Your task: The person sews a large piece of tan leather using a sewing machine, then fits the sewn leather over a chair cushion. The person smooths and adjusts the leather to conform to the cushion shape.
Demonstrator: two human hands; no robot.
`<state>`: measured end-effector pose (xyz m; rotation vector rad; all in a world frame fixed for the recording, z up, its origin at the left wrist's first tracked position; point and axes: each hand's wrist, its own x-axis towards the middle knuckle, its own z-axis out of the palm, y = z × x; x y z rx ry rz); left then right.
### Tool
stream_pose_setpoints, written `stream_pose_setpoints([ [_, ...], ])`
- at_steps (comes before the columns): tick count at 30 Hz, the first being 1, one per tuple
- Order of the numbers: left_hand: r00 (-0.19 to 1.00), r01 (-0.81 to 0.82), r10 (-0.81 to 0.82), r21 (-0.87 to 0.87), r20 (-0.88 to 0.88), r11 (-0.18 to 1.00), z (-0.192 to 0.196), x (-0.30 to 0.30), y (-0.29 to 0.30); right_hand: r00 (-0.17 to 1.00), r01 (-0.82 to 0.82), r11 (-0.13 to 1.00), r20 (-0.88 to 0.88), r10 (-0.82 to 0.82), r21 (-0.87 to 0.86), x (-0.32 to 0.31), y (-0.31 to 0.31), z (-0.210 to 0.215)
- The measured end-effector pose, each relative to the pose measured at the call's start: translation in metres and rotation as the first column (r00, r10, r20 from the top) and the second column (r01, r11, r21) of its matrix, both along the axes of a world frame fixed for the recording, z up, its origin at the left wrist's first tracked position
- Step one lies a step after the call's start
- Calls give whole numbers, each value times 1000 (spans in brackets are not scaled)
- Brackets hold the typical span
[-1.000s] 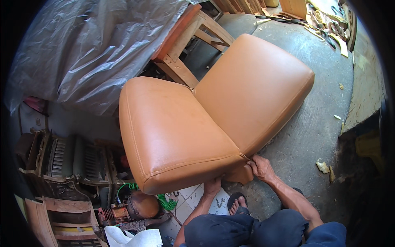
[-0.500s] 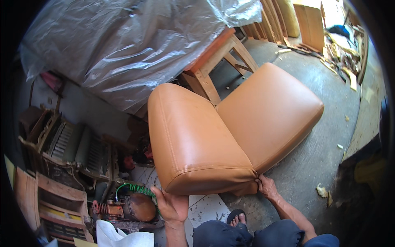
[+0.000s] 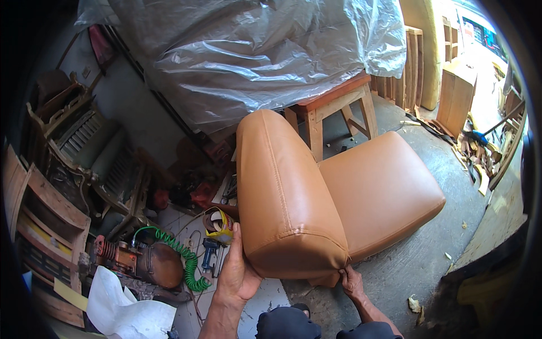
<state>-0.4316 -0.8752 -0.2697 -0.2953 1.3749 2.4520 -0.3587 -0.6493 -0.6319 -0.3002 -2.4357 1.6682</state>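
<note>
A tan leather-covered seat stands before me, made of a tall padded backrest (image 3: 288, 186) and a flat seat cushion (image 3: 384, 192) joined at an angle. A stitched seam runs along the backrest's side. Against its lower left edge rests my left hand (image 3: 237, 277), palm up, with thumb and fingers apart. At the lower corner where the two padded parts meet, my right hand (image 3: 353, 282) pinches the leather cover (image 3: 324, 279), which hangs in loose folds there. Some of the right hand's fingertips are hidden by the folds.
Plastic sheeting (image 3: 271, 56) drapes a large form behind, beside a wooden stool-like frame (image 3: 339, 110). On the left are an air compressor (image 3: 164, 265) with a green coiled hose (image 3: 178, 248), a blue tool (image 3: 209, 254), a yellow tub (image 3: 220, 223) and wooden chair frames (image 3: 56, 209). Wood scraps (image 3: 480, 164) lie far right.
The backrest has tipped, showing more of its stitched side. My left hand still supports its lower edge and my right hand keeps its pinch. The view has shifted, revealing the blue tool and yellow tub.
</note>
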Motion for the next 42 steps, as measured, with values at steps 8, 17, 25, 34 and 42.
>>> stream_pose_setpoints([
  [8, 973, -104, 172, 371, -154, 923, -48, 3, 3, 1000, -8, 999, -18, 9, 52, 3, 2, -17],
  [17, 909, 224, 91, 660, -407, 717, -96, -5, -18, 999, -36, 994, -11, 37, 101, 0, 4, -19],
  [25, 884, 102, 37, 269, -467, 958, -79, -14, -41, 999, 14, 994, -49, -9, 107, 3, 4, -7],
  [34, -199, -978, -738, 81, -645, 193, -7, 21, 39, 996, 85, 988, -24, -82, 130, 45, -4, -28],
  [42, -48, -934, -947, -352, 316, -70, -23, 32, 93, 960, 222, 835, -35, -277, -504, 17, 21, 39],
])
